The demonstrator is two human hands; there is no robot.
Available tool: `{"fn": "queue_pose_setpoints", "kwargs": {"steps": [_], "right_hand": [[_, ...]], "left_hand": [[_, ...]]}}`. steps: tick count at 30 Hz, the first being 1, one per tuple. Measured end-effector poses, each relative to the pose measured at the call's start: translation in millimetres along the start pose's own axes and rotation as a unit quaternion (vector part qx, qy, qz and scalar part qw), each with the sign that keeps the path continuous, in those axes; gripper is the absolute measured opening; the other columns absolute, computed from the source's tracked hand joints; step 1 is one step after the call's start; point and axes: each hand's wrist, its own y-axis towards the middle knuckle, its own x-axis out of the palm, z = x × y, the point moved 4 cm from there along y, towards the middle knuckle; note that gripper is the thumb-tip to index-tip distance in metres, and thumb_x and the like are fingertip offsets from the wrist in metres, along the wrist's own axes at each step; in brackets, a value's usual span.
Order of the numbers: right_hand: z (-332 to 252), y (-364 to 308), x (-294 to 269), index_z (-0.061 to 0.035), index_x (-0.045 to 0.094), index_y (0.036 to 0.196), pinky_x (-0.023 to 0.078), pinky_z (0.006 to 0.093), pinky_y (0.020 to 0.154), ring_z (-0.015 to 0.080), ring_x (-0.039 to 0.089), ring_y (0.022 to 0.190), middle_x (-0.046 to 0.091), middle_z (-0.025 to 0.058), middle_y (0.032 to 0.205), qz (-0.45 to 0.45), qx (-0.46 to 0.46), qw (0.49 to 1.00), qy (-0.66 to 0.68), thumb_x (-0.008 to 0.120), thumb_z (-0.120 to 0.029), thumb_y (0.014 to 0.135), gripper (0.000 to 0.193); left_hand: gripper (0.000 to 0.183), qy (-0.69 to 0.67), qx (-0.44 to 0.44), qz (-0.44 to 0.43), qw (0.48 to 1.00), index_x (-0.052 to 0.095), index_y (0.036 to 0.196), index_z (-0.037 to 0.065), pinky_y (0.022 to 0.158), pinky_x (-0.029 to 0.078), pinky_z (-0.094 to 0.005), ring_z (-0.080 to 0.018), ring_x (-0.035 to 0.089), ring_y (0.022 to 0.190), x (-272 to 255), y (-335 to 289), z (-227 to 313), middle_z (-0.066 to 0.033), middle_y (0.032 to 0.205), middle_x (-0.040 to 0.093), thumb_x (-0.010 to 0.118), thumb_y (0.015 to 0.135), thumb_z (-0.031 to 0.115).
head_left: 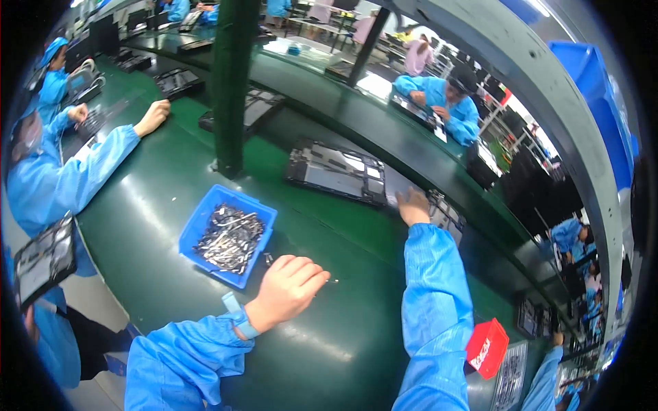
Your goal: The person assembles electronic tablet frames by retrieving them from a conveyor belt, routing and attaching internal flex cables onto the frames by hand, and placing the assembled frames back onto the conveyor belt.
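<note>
My left hand (291, 289) is closed above the green work surface, just right of a blue bin (189, 220). Small metal and black parts (231, 236) fill the bin in a heap. Beside my left fingertips shows a tiny shiny bit (334, 280); whether they pinch it I cannot make out. A couple of small dark parts (268, 259) lie between bin and hand. My right hand (413, 205) reaches out to the far belt, its fingers apart. It is at the left end of an opened flat device frame (447, 218); contact is unclear.
Another flat device frame (337, 171) lies left of my right hand. A green post (233, 89) rises behind the bin. A red bin (487, 348) stands right of my right sleeve. At left, a co-worker's arm (103, 164) rests over the table; another device (46, 260) is held there.
</note>
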Motion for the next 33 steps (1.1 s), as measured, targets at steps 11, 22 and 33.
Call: {"fn": "queue_pose_setpoints", "kwargs": {"steps": [11, 22, 33], "right_hand": [[-103, 37, 40, 0.0054, 0.05, 0.129, 0.041, 0.0408, 0.102, 0.0342, 0.05, 0.123, 0.051, 0.0221, 0.134, -0.185, 0.088, 0.978, 0.028, 0.08, -0.067, 0.051, 0.111], [-71, 41, 24, 0.0041, 0.058, 0.108, 0.057, 0.0418, 0.066, 0.0246, 0.066, 0.079, 0.066, 0.011, 0.089, -0.069, 0.168, 0.652, 0.736, 0.068, -0.025, 0.089, 0.036], [102, -96, -180, 0.0004, 0.057, 0.119, 0.052, 0.031, 0.083, 0.0174, 0.065, 0.093, 0.065, 0.0086, 0.109, -0.078, 0.055, 0.756, 0.648, 0.058, -0.023, 0.093, 0.035]], "left_hand": [[0.015, 0.0, 0.02, 0.007, 1.0, 0.058, 0.082, 0.009, 0.069, 0.043, -0.0312, -0.0175, 0.054, 0.08, -6, -13, -8, -0.0021, 0.078, 0.051, 0.059, 0.069, 0.016], [0.017, -0.001, 0.07, -0.025, 0.997, 0.059, 0.09, 0.009, 0.075, 0.045, -0.0306, -0.0178, 0.056, 0.087, 8, -12, 2, -0.0025, 0.088, 0.055, 0.058, 0.073, 0.014], [0.017, -0.01, -0.005, 0.012, 1.0, 0.06, 0.086, 0.01, 0.07, 0.043, -0.0349, -0.0218, 0.055, 0.082, 4, -10, -13, -0.0037, 0.084, 0.056, 0.061, 0.069, 0.011]]}}
